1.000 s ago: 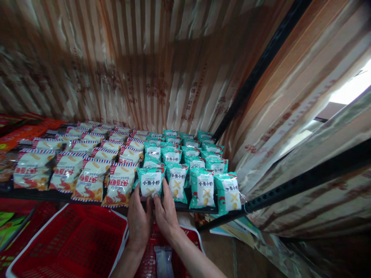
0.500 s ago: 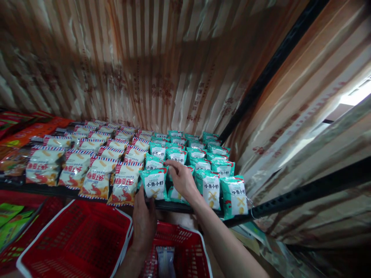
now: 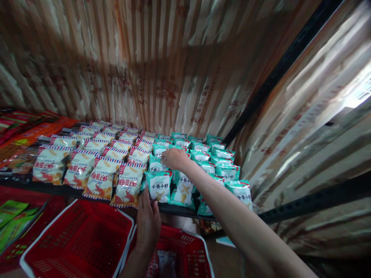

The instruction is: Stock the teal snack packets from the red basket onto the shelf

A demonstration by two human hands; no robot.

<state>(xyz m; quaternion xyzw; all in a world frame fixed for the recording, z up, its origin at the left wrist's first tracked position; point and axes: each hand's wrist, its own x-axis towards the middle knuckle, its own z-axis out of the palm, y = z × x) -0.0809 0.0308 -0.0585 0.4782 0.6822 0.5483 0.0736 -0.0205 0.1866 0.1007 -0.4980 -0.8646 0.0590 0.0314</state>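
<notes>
Teal-and-white snack bags stand in rows on the shelf. My left hand [image 3: 148, 220] is at the lower left of the front-left teal snack bag [image 3: 159, 187], its fingers along the bag's edge and the thumb near the bottom. Farther back, my right hand [image 3: 176, 158] reaches over the rows with fingers curled down at the top of the teal snack bag behind it [image 3: 155, 165]. Its fingertips are partly hidden. To the right of the front-left bag, another teal bag [image 3: 183, 189] leans back. My right forearm covers part of the bags on the right.
White-and-orange snack bags [image 3: 100, 177] fill the shelf to the left, with orange packets [image 3: 37, 133] beyond. Below sit a red basket [image 3: 84, 235] and a second red basket [image 3: 191, 247] with a packet inside. Striped sheeting [image 3: 162, 69] and a black post [image 3: 261, 92] bound the shelf.
My right hand has moved back and slightly left, from beside the front bag to the bags behind. My left hand stays by the front-left bag. The view has shifted slightly.
</notes>
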